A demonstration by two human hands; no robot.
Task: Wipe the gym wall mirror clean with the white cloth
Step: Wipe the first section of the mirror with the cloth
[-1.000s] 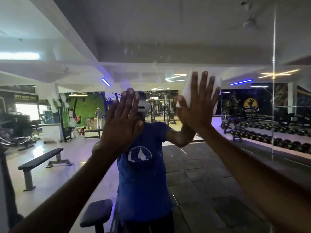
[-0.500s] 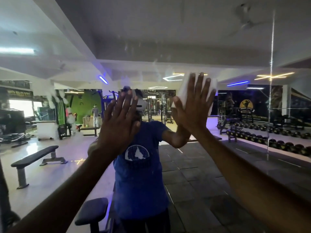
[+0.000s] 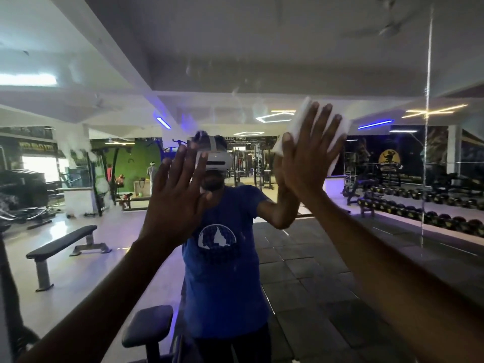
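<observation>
Two hands up on mirror (image 3: 262, 61) | right hand (image 3: 311, 155) flat, fingers spread, pressing white cloth (image 3: 301, 127) on glass, long axis tilted up-right | left hand (image 3: 175, 195) flat, empty | writing unreadable

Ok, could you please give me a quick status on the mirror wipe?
Right hand flat, pressing white cloth on mirror. Left hand open, bare. Smears above cloth. Nothing blocking.

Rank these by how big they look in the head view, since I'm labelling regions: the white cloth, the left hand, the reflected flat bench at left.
1. left hand, nearest the camera, so it looks largest.
2. flat bench and white cloth: too alike to rank; the right hand pressing flat covers much of the cloth.
</observation>
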